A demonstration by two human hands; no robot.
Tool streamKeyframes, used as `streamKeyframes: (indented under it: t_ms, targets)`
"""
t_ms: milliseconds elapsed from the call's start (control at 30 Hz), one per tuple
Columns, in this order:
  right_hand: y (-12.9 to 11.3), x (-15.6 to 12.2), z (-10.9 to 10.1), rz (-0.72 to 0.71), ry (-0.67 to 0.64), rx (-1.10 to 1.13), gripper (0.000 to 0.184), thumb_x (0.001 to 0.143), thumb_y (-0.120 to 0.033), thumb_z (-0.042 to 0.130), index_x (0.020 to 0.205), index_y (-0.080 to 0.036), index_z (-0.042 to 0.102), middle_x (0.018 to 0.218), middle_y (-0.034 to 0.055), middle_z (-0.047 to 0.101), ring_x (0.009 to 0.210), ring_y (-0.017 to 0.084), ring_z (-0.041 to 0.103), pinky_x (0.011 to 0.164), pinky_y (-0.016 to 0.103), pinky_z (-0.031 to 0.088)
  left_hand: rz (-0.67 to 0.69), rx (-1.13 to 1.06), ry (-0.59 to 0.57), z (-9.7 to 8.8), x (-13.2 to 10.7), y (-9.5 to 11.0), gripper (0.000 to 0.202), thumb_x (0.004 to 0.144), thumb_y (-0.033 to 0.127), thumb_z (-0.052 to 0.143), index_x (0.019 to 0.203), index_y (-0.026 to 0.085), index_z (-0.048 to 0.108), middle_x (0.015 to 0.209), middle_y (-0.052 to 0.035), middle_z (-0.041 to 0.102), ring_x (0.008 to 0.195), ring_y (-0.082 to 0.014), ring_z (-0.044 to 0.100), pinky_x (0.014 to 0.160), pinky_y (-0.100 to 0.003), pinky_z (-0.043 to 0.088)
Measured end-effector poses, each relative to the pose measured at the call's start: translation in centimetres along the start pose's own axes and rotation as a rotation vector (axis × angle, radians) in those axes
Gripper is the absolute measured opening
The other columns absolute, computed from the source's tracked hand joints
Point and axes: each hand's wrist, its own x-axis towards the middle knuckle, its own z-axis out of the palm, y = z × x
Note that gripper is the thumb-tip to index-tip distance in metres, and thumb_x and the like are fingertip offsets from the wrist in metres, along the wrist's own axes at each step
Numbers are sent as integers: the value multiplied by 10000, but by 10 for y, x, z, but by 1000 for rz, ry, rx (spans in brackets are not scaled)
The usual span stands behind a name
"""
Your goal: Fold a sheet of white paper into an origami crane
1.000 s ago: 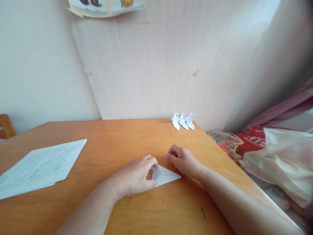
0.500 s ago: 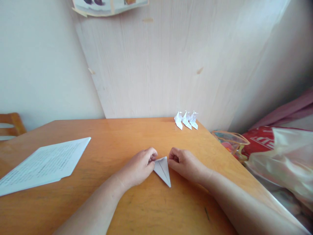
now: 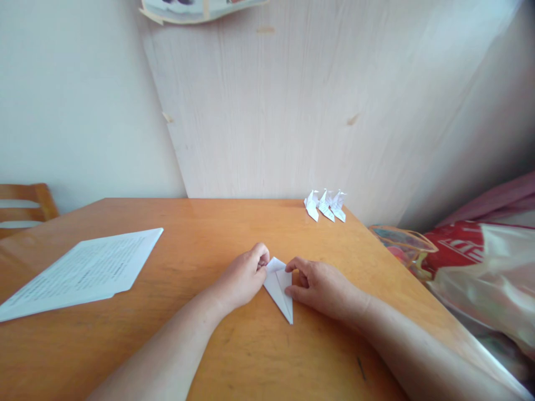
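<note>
A small folded white paper lies on the orange wooden table, its long point aimed toward me. My left hand has its fingers curled and pinches the paper's upper left corner. My right hand pinches the right flap with thumb and forefinger, folding it over the middle. Three small folded paper figures stand in a row at the table's far right corner, well beyond both hands.
A printed sheet of paper lies on the left of the table. A pale wooden board leans behind it. Plastic bags sit off the right edge. A wooden chair shows at far left.
The paper was turned from pointing right to pointing toward me. My right hand moved from beside it onto its right flap. The view shifted slightly left.
</note>
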Motion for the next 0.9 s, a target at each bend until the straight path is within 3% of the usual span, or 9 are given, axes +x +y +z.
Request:
streamKeyframes:
  t_ms: [367, 533, 633, 800, 900]
  targets:
    - [1, 0, 0, -29, -6, -18, 365, 840, -288, 647, 1201, -242, 637, 769, -16, 673, 622, 137, 556, 551, 264, 325, 32, 73, -25, 3, 2, -4, 291, 844, 59, 482, 943, 196, 718, 960, -45, 598, 925, -181, 611, 833, -305, 483]
    - [3, 5, 7, -102, 178, 70, 252, 860, -210, 587, 1096, -206, 676, 925, 35, 665, 775, 158, 609, 689, 275, 437, 59, 54, -35, 7, 4, -16, 324, 836, 57, 479, 986, 208, 724, 981, -43, 625, 955, -188, 621, 875, -311, 494]
    - [3, 7, 10, -120, 264, 128, 299, 895, -215, 554, 1179, -209, 646, 1107, 60, 670, 844, 168, 619, 741, 295, 463, 96, 63, -38, 7, 4, -18, 339, 815, 43, 479, 985, 211, 719, 978, -41, 635, 957, -190, 622, 875, -305, 495]
    - [0, 5, 13, -139, 151, 133, 461, 917, -307, 583, 1371, -236, 549, 1201, 68, 675, 882, 188, 645, 744, 305, 480, 145, 117, -112, -2, 1, -8, 321, 822, 84, 500, 1019, 213, 718, 984, -48, 625, 936, -197, 612, 846, -310, 493]
    - [-1, 3, 13, -151, 113, 88, 525, 870, -275, 628, 1387, -242, 540, 1158, 58, 681, 801, 170, 640, 703, 294, 477, 150, 141, -168, -9, -2, -2, 344, 815, 110, 522, 1078, 233, 707, 1001, -44, 614, 920, -195, 604, 821, -306, 492]
